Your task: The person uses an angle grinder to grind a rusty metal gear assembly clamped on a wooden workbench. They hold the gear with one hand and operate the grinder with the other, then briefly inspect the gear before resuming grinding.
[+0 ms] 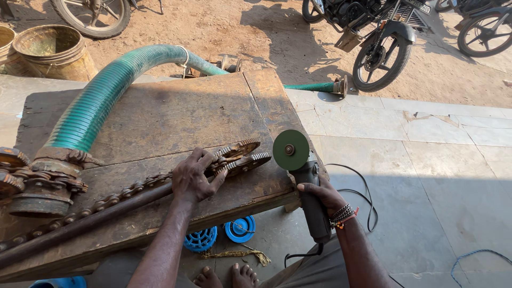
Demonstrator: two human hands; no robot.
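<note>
Left hand (193,180): centre of frame, laid palm-down on the toothed head of a rusty chain wrench (234,158), fingers spread and pressing rather than closed around it. The wrench lies on a worn wooden tabletop (176,114); its long handle and chain run toward the lower left of the frame, its two serrated jaws point right, close to the tabletop's right edge.

Right hand (320,196): right of centre, grip fully closed around the dark body of an angle grinder (304,184). The grinder's green disc (290,150) stands upright, just beside the wrench jaws; whether they touch cannot be told. Beaded bracelets on the wrist. A black cord (362,197) trails from the grinder across the paved floor.

Other items: ribbed green hose (101,96), curving from upper centre down to a rusty flanged fitting (45,178) at the left edge of the tabletop. Two blue plastic strainers (218,234) on the floor under the tabletop, near the person's bare feet. Metal buckets (50,50) upper left. Motorcycles (373,37) parked on dirt, upper right.
</note>
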